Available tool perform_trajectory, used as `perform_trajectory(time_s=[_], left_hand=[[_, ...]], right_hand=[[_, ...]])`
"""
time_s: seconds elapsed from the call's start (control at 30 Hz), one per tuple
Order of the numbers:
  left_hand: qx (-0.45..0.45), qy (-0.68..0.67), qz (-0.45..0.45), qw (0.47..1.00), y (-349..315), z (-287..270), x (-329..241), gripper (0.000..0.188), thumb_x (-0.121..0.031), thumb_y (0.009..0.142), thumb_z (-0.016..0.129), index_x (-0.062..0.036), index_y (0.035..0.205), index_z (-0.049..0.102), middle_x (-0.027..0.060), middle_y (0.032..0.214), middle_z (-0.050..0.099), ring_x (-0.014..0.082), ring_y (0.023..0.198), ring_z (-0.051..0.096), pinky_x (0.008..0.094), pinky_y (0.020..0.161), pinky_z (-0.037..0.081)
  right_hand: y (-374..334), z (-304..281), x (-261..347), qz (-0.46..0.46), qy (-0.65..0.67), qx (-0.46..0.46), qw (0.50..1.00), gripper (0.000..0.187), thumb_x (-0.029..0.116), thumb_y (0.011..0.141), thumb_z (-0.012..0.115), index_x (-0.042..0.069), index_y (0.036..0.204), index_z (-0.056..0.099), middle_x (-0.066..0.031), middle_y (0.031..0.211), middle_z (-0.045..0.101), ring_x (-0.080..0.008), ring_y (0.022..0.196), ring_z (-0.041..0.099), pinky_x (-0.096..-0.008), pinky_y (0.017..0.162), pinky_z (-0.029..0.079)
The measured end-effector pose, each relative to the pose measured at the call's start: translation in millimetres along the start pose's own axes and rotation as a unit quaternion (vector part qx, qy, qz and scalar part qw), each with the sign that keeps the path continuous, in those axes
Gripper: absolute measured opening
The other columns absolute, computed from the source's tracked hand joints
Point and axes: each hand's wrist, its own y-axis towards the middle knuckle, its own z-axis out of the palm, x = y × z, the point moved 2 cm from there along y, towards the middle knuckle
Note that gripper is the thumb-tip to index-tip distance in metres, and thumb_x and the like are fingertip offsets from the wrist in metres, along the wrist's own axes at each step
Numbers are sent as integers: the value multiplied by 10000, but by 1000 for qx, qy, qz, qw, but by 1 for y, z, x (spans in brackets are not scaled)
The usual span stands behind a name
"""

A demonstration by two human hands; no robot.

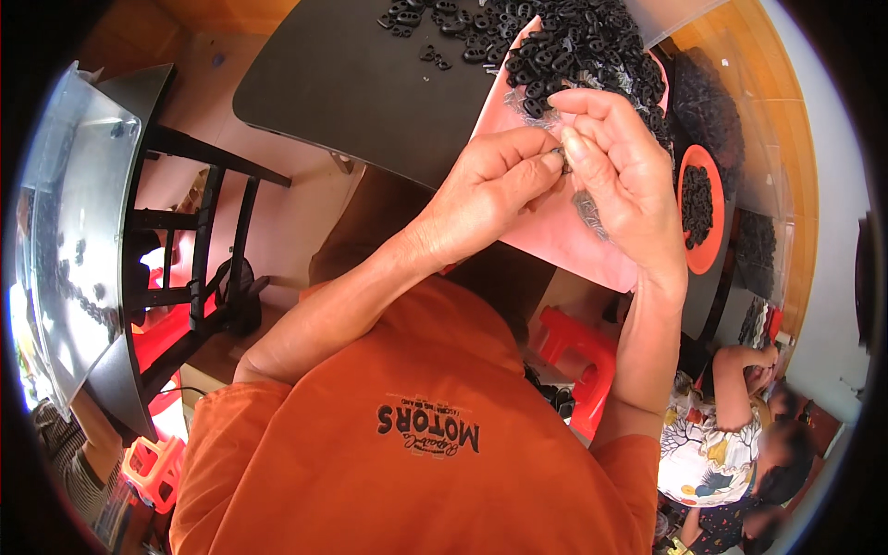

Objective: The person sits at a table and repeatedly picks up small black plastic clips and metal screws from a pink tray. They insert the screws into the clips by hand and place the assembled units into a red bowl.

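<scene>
My left hand is closed, with its thumb and forefinger pinched on a small dark piece that is mostly covered by the fingertips. My right hand meets it there, fingers bent and thumb tip against the same spot; anything in its pinch is too small to make out. Just beyond the hands lies a heap of black plastic cord locks with paired holes, on a pink sheet. Small shiny metal springs lie beside my right hand, partly hidden by it.
More black pieces lie scattered on the dark table. An orange bowl of small black parts stands at the right, near a clear plastic bag. A red stool is below the table. Other people sit at the lower right.
</scene>
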Motion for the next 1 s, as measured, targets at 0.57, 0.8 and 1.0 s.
perform_trajectory(time_s=[0.57, 0.8, 1.0], left_hand=[[-2, 4, -3, 1000, -1, -1, -4, 212, -221, 948, 509, -46, 879, 607, -51, 679, 479, 16, 596, 381, 179, 511, 288], [-1, -6, -11, 1000, 0, -1, -4, 201, -213, 955, 508, -56, 855, 582, -57, 687, 475, 11, 605, 390, 175, 516, 300], [11, 24, 6, 1000, 1, -1, -4, 199, -224, 962, 520, -58, 866, 571, -66, 694, 471, 9, 608, 390, 178, 515, 304]], right_hand=[[-11, -14, -3, 24, 23, 16, 999, 64, 69, 944, 553, 15, 978, 555, 18, 763, 549, -23, 620, 449, -174, 539, 373], [-7, -15, -2, -55, -68, 12, 996, 62, 42, 909, 595, -10, 917, 561, -17, 731, 551, -77, 637, 495, -230, 569, 419], [-7, -13, 1, -20, -133, 0, 991, 76, 31, 890, 605, -16, 879, 546, -76, 708, 556, -124, 631, 521, -265, 576, 433]])
